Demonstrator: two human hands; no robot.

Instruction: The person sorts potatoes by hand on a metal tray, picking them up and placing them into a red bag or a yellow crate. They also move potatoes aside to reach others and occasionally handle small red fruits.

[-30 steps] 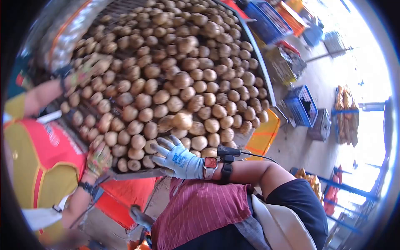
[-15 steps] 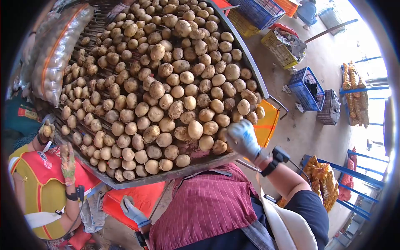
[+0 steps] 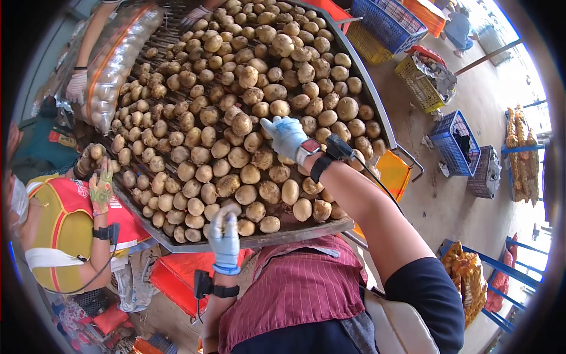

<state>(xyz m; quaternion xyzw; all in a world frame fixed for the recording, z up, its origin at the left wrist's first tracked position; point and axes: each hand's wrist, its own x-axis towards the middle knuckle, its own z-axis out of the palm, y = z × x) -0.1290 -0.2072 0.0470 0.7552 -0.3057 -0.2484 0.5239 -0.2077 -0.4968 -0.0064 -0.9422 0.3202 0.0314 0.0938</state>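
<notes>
Loose brown tubers (image 3: 242,124) are covering most of the slatted sorting table (image 3: 295,236), lying in one uneven layer inside its raised metal rim. At the far left, a clear plastic bag (image 3: 115,74) with an orange stripe is holding a packed load of round produce. Judged from this, some produce is already bagged, while the larger share is lying loose. Slats are showing bare beside the bag, and a bare strip is showing along the near rim.

The right hand (image 3: 287,138), in a pale blue glove, is reaching well out over the layer, forearm crossing the near right corner. Its fingers are pointing leftward and down among the tubers, partly bent — whether they are pinching one, I cannot tell. The left hand (image 3: 224,242), gloved alike, is standing upright at the near rim, beside the closest tubers. Its fingers are curling at the tips, close together; the palm side is hidden, so its contents cannot be confirmed.

At the left end, a co-worker's patterned glove (image 3: 101,187) is rising beside the rim — fingers pointing up. Another person's striped glove (image 3: 76,87) is resting against the bag.
</notes>
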